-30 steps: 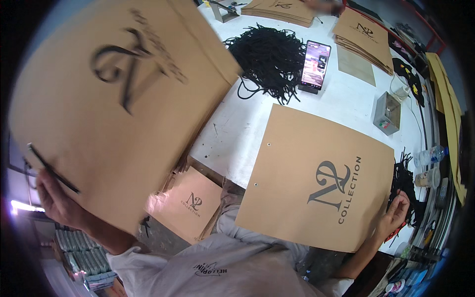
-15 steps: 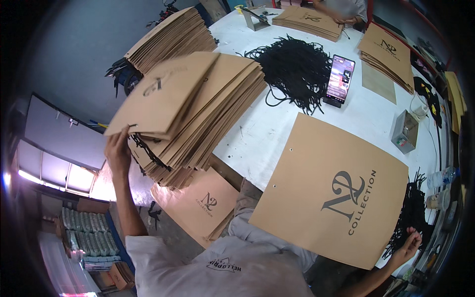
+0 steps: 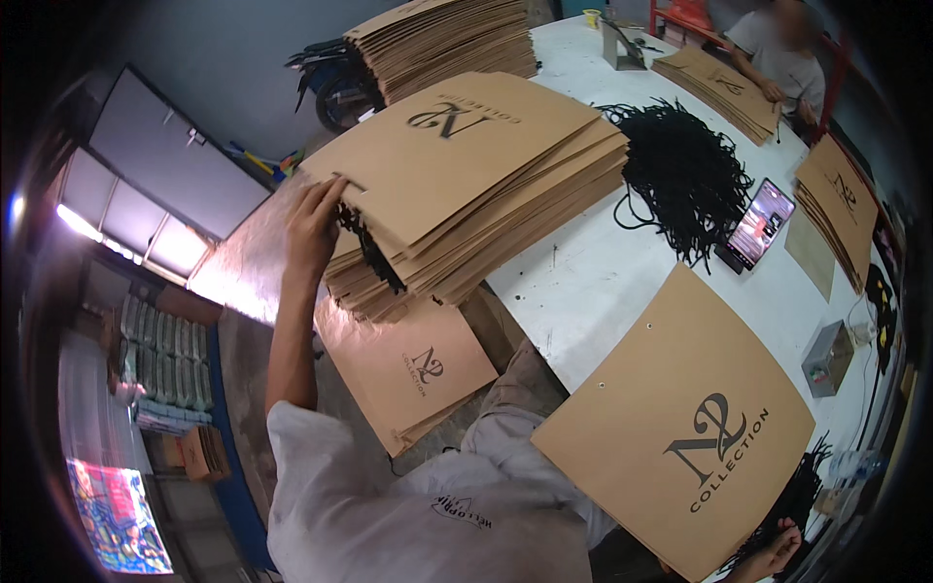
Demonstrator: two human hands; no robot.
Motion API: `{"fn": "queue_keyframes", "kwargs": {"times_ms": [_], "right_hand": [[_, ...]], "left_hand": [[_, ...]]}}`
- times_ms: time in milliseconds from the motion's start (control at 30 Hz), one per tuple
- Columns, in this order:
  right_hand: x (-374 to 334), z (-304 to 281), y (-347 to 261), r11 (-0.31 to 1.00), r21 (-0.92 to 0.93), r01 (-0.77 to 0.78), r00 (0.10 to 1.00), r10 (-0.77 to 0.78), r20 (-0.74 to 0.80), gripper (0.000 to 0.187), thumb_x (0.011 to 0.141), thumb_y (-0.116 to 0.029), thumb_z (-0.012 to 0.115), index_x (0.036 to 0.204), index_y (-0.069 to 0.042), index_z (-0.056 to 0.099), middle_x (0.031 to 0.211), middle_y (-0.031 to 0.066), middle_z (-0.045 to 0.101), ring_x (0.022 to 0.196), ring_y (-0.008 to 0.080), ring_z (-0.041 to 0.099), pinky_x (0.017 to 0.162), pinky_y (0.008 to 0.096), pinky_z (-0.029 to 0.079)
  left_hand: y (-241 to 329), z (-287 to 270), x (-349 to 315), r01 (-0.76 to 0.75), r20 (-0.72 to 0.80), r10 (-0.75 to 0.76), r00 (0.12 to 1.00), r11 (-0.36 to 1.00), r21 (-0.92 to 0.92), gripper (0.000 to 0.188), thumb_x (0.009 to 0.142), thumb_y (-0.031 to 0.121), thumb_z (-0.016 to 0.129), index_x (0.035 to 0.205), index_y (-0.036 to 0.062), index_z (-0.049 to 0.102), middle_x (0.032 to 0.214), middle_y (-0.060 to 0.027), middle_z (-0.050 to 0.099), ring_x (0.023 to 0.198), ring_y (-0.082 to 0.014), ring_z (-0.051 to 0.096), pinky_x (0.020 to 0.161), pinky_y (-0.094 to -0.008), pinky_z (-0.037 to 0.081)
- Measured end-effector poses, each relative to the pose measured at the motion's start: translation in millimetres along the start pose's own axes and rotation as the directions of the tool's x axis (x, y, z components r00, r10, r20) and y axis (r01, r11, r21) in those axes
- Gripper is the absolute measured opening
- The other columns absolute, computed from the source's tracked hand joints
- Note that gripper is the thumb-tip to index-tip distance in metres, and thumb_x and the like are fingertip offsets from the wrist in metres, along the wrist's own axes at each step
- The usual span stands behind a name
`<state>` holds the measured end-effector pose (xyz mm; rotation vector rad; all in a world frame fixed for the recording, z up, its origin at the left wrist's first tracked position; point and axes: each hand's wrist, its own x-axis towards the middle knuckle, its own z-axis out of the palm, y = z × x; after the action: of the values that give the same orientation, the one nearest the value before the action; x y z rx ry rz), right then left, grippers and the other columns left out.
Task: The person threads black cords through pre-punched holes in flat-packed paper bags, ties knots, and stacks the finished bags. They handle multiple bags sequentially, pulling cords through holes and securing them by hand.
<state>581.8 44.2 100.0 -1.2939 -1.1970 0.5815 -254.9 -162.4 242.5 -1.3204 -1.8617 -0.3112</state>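
Note:
My left hand (image 3: 316, 219) is closed on the handle-side edge of a brown paper bag (image 3: 457, 146) with dark printing. That bag lies on top of a tall stack of similar bags (image 3: 525, 228), whose black cord handles (image 3: 369, 248) hang out beside my fingers. At the lower right my right hand (image 3: 775, 552) has its fingers bent together next to a bundle of black cords (image 3: 802, 491). Whatever is between those fingers is too small to make out. A flat brown bag panel (image 3: 671, 418) with two punched holes lies in front of me, over the table's near edge.
A heap of black cords (image 3: 685, 175) lies mid-table, beside a propped phone (image 3: 760, 225). Further bag stacks stand at the far left (image 3: 447, 44) and right (image 3: 841, 209). Across the white table (image 3: 573, 291) sits another person (image 3: 782, 63). More bags (image 3: 403, 364) lie low beside my leg.
The bag in my left hand has come down from a tilt to lie flat on the stack. My right hand has shifted nearer along the black cords. The whole view has turned.

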Motion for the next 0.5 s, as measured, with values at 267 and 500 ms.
{"fn": "queue_keyframes", "kwargs": {"times_ms": [267,500], "right_hand": [[18.1,-17.2,-11.9,0.992,-0.126,0.007,0.996,-0.018,-0.088,0.035,0.1,-0.028,0.069,0.114,0.003,0.062,0.096,0.0187,0.07,0.085,0.0222,0.065,0.08,0.0331,0.054],[20.4,-42.2,8.6,0.982,-0.161,-0.097,0.976,0.062,-0.207,0.029,0.103,-0.026,0.064,0.112,0.002,0.061,0.1,0.0163,0.07,0.093,0.0206,0.065,0.087,0.033,0.053]], "left_hand": [[-1.6,25.4,-24.3,0.119,0.025,-0.116,0.993,0.98,-0.162,0.052,0.076,-0.016,0.059,0.119,0.0099,0.073,0.12,-0.0125,0.072,0.109,-0.0311,0.069,0.092,-0.0395,0.058],[-3.0,31.9,-27.5,0.168,-0.119,-0.2,0.973,0.958,-0.231,0.044,0.079,-0.017,0.061,0.112,0.0084,0.076,0.115,-0.0122,0.074,0.102,-0.0289,0.073,0.088,-0.0362,0.059]]}}
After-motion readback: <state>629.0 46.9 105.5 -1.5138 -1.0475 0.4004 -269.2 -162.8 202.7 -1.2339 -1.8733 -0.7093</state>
